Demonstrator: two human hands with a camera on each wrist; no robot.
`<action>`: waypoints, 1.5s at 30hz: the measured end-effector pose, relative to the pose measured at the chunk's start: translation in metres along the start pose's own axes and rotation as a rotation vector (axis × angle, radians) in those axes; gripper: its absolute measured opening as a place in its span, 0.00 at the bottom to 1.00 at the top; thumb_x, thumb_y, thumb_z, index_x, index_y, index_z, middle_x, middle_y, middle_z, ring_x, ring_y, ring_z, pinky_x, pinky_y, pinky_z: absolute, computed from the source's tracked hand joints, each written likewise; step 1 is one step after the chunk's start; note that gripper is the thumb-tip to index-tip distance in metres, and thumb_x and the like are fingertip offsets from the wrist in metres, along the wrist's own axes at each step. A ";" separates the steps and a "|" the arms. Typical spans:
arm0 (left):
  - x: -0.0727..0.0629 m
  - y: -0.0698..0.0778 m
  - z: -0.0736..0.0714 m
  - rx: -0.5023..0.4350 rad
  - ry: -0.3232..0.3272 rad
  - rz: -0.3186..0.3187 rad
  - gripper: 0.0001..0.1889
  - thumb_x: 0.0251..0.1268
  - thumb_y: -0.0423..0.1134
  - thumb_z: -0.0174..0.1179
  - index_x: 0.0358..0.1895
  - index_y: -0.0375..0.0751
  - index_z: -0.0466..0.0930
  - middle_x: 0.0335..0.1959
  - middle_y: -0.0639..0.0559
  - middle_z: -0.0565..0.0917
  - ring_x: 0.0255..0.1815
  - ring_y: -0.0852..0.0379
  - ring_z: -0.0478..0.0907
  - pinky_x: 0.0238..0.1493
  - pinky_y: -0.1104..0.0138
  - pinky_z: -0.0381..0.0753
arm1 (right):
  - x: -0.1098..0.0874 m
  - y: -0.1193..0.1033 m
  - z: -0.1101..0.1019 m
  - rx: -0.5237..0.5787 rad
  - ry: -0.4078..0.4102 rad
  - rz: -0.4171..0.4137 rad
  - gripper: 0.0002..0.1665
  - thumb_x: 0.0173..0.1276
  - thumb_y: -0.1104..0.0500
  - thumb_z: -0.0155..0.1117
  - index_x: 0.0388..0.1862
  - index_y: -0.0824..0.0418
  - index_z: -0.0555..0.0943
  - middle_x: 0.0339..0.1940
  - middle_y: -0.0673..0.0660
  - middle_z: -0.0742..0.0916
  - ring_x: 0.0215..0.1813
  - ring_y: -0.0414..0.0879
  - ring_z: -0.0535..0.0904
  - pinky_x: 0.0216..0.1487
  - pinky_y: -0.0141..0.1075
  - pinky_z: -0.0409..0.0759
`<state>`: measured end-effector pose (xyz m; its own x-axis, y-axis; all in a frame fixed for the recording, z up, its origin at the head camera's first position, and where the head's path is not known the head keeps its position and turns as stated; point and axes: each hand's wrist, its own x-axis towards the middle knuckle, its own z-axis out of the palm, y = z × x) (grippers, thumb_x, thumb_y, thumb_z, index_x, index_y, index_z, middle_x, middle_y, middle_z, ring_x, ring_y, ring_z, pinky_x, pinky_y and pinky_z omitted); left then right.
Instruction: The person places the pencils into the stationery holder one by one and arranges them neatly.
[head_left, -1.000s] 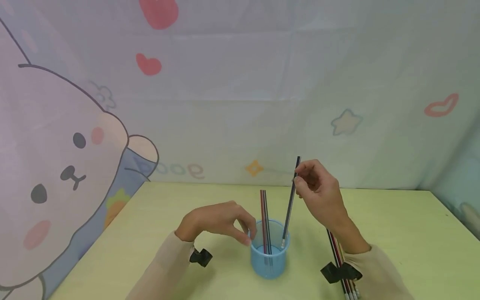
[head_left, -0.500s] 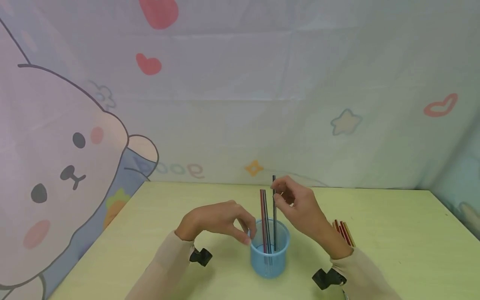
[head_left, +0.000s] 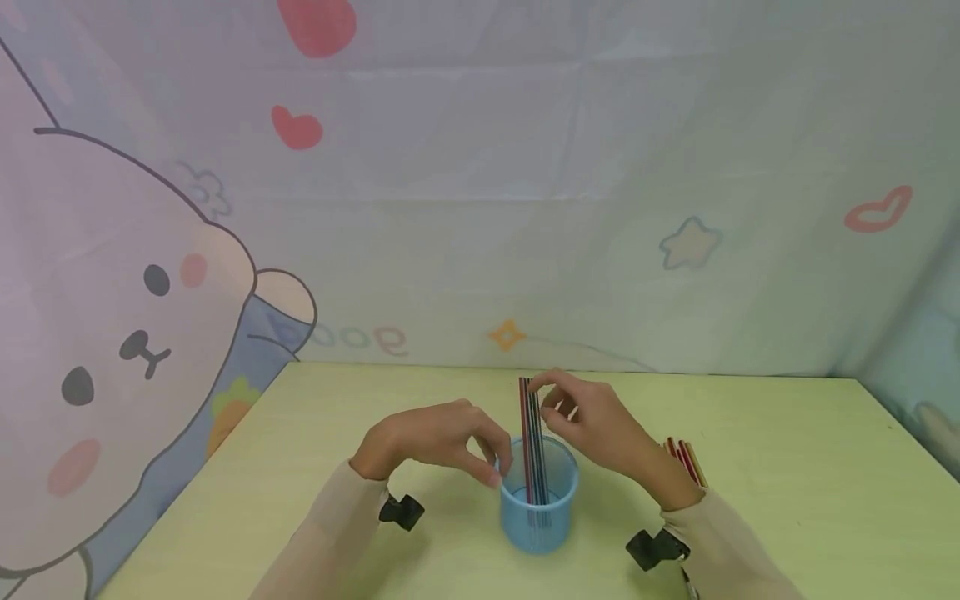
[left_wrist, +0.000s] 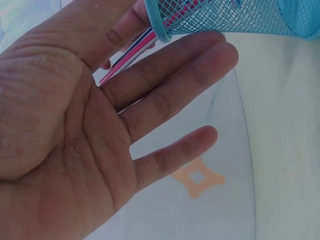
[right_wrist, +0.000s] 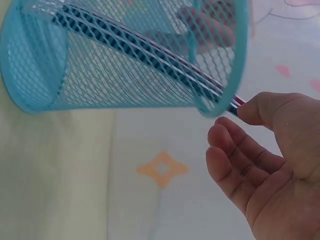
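Note:
A light-blue mesh pencil cup (head_left: 536, 531) stands upright on the table. Several dark and red pencils (head_left: 534, 450) lean together inside it, their upper ends rising well above the rim. My left hand (head_left: 442, 437) holds the cup's left rim between thumb and forefinger; in the left wrist view the other fingers (left_wrist: 185, 92) stretch out beside the mesh. Near the top of the bundle, my right hand (head_left: 596, 421) pinches a dark pencil. The right wrist view shows the thumb (right_wrist: 257, 107) against the pencil just past the rim, the other fingers loosely bent below.
More pencils (head_left: 684, 460), red and yellowish, lie on the pale yellow table (head_left: 810, 500), partly covered by the right forearm. A printed cloth backdrop (head_left: 480, 208) hangs behind the table's far edge. Black camera mounts sit on both wrists.
My right hand has moved left and down, bringing the dark pencil from the cup's right side to the other pencils. The left hand has stayed at the rim.

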<state>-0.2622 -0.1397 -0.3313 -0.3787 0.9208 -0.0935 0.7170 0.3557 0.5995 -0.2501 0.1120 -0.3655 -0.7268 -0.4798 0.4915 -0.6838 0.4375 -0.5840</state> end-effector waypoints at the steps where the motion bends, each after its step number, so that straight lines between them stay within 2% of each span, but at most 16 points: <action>1: 0.000 0.000 0.000 -0.002 0.000 -0.002 0.03 0.66 0.39 0.67 0.39 0.44 0.85 0.36 0.64 0.84 0.43 0.68 0.84 0.49 0.72 0.81 | 0.000 0.001 -0.003 0.000 0.009 0.002 0.17 0.69 0.67 0.59 0.54 0.52 0.78 0.32 0.47 0.87 0.29 0.36 0.81 0.31 0.33 0.82; 4: -0.001 0.000 -0.001 -0.011 0.000 -0.013 0.03 0.66 0.38 0.67 0.38 0.44 0.85 0.37 0.62 0.85 0.44 0.68 0.84 0.49 0.72 0.81 | 0.000 0.006 -0.014 0.003 0.028 0.017 0.18 0.71 0.66 0.60 0.57 0.51 0.78 0.33 0.46 0.86 0.29 0.37 0.81 0.31 0.35 0.81; 7: -0.001 0.000 -0.001 -0.015 0.001 -0.024 0.03 0.66 0.39 0.67 0.38 0.45 0.85 0.37 0.59 0.86 0.43 0.68 0.83 0.50 0.72 0.81 | -0.002 0.012 -0.030 -0.008 0.011 0.061 0.18 0.72 0.65 0.60 0.58 0.50 0.77 0.33 0.46 0.86 0.29 0.39 0.81 0.29 0.35 0.80; 15: -0.001 0.000 -0.001 0.000 0.003 -0.039 0.02 0.65 0.39 0.68 0.38 0.49 0.85 0.38 0.59 0.86 0.43 0.69 0.83 0.50 0.72 0.81 | -0.016 0.030 -0.078 -0.066 -0.166 0.214 0.17 0.75 0.60 0.58 0.60 0.58 0.75 0.36 0.50 0.85 0.33 0.43 0.80 0.33 0.39 0.79; 21: -0.003 0.001 -0.003 0.008 0.004 -0.040 0.02 0.65 0.40 0.68 0.38 0.49 0.85 0.37 0.59 0.86 0.43 0.69 0.83 0.49 0.72 0.81 | -0.024 0.046 -0.095 -0.043 -0.224 0.290 0.14 0.75 0.60 0.58 0.58 0.58 0.76 0.38 0.53 0.85 0.34 0.47 0.80 0.35 0.41 0.81; 24: -0.003 0.001 -0.003 0.014 0.004 -0.040 0.02 0.65 0.40 0.68 0.38 0.49 0.85 0.38 0.59 0.86 0.44 0.69 0.83 0.49 0.72 0.81 | -0.029 0.054 -0.097 -0.036 -0.278 0.337 0.13 0.75 0.62 0.58 0.56 0.59 0.77 0.40 0.55 0.85 0.34 0.49 0.80 0.36 0.42 0.81; 28: -0.004 0.001 -0.002 0.009 0.004 -0.039 0.02 0.65 0.39 0.68 0.38 0.49 0.85 0.38 0.58 0.86 0.44 0.69 0.83 0.49 0.72 0.81 | -0.034 0.062 -0.097 -0.022 -0.393 0.376 0.11 0.73 0.65 0.57 0.53 0.62 0.78 0.41 0.58 0.85 0.31 0.50 0.80 0.32 0.41 0.78; 35: -0.005 0.001 -0.002 0.003 0.016 -0.055 0.02 0.63 0.38 0.68 0.38 0.49 0.85 0.37 0.61 0.86 0.43 0.68 0.83 0.49 0.71 0.81 | -0.038 0.074 -0.088 0.006 -0.552 0.467 0.09 0.69 0.68 0.58 0.46 0.63 0.80 0.32 0.56 0.86 0.22 0.46 0.73 0.22 0.34 0.67; 38: -0.005 0.002 -0.002 0.001 0.013 -0.060 0.02 0.63 0.38 0.68 0.37 0.49 0.85 0.37 0.61 0.86 0.43 0.68 0.83 0.49 0.71 0.81 | -0.039 0.076 -0.083 -0.011 -0.574 0.498 0.08 0.67 0.69 0.59 0.44 0.62 0.81 0.33 0.55 0.86 0.21 0.44 0.71 0.22 0.34 0.67; 45: -0.005 0.001 -0.001 -0.008 0.009 -0.045 0.02 0.64 0.39 0.68 0.38 0.48 0.85 0.37 0.59 0.86 0.44 0.68 0.83 0.50 0.71 0.81 | -0.041 0.071 -0.060 -0.049 -0.567 0.613 0.08 0.61 0.69 0.66 0.38 0.60 0.81 0.18 0.53 0.78 0.18 0.42 0.68 0.22 0.33 0.69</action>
<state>-0.2604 -0.1440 -0.3297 -0.4156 0.9024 -0.1137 0.6944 0.3955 0.6011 -0.2727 0.2084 -0.3884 -0.8368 -0.4502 -0.3116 -0.1894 0.7720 -0.6068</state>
